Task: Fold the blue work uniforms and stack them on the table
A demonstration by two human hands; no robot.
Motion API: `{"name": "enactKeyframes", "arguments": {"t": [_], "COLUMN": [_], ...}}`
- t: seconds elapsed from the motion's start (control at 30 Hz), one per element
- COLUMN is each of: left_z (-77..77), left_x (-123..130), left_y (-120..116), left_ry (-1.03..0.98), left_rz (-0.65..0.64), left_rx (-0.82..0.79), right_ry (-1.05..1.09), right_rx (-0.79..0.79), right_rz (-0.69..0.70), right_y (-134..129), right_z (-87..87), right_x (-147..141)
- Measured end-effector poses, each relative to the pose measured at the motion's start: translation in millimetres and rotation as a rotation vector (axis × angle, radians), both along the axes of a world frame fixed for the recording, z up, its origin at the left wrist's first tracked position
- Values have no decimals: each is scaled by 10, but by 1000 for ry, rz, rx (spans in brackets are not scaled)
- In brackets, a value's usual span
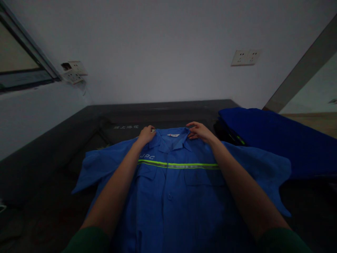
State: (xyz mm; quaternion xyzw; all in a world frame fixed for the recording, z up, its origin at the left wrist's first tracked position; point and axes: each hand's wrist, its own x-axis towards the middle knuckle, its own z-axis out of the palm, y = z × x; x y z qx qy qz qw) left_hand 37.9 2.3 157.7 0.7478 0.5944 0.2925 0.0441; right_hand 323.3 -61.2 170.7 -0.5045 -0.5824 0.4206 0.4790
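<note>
A blue short-sleeved work shirt (176, 200) lies spread front side up, its collar at the far end. A yellow-green and grey reflective stripe crosses its chest, with pale letters above it and a white label inside the neck. My left hand (147, 135) is at the collar's left side, fingers curled and closed on the cloth there. At the collar's right corner, my right hand (200, 133) touches the shirt with its fingers apart. Both forearms reach over the shirt and hide parts of its front.
Darker blue folded cloth (273, 140) is piled on the right. Beneath the shirt is a dark surface (121, 135) with pale characters, its raised dark edge (158, 106) meeting the wall. Wall sockets (246, 57) are at the right, with more sockets (75, 72) at the left corner.
</note>
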Motion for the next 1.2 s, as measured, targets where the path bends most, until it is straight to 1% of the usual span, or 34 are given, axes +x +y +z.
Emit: {"name": "enactKeyframes", "arguments": {"t": [0.07, 0.13, 0.2, 0.27, 0.33, 0.37, 0.5, 0.6, 0.73, 0.8, 0.87, 0.93, 0.97, 1.0, 1.1, 1.13, 1.2], "left_z": [62, 131, 174, 167, 112, 74, -60, -93, -95, -104, -124, -154, -170, -188, -237, -251, -274], "left_x": [100, 252, 432, 603, 734, 779, 845, 840, 843, 851, 863, 878, 887, 897, 922, 929, 940], "left_y": [-90, -220, -378, -531, -644, -679, -704, -681, -644, -614, -585, -565, -560, -558, -557, -559, -565], "left_ry": [6, 9, 28, 77, 143, 176, 268, 273, 249, 224, 211, 197, 184, 163, 102, 95, 92], "left_rz": [-17, -123, -308, -501, -615, -631, -545, -513, -579, -612, -610, -594, -585, -577, -541, -525, -492], "left_rx": [93, 138, 72, -45, -115, -124, -92, -71, -50, -22, -3, -21, -41, -58, -82, -80, -66], "right_ry": [-119, -285, -463, -611, -703, -727, -733, -700, -696, -678, -639, -590, -572, -560, -577, -597, -644], "right_rx": [103, 182, 259, 358, 434, 455, 477, 496, 534, 529, 451, 312, 233, 157, -25, -52, -42], "right_rz": [21, 121, 241, 299, 308, 308, 311, 304, 305, 212, 29, -146, -198, -223, -220, -226, -267], "right_y": [1, 6, 23, 54, 96, 117, 182, 193, 189, 191, 190, 176, 162, 145, 86, 71, 57], "right_z": [43, 67, 60, 26, -23, -47, -105, -108, -88, -70, -50, -34, -30, -29, -41, -49, -69], "right_x": [47, 92, 124, 136, 135, 134, 153, 180, 192, 188, 177, 152, 132, 107, 14, -19, -73]}}
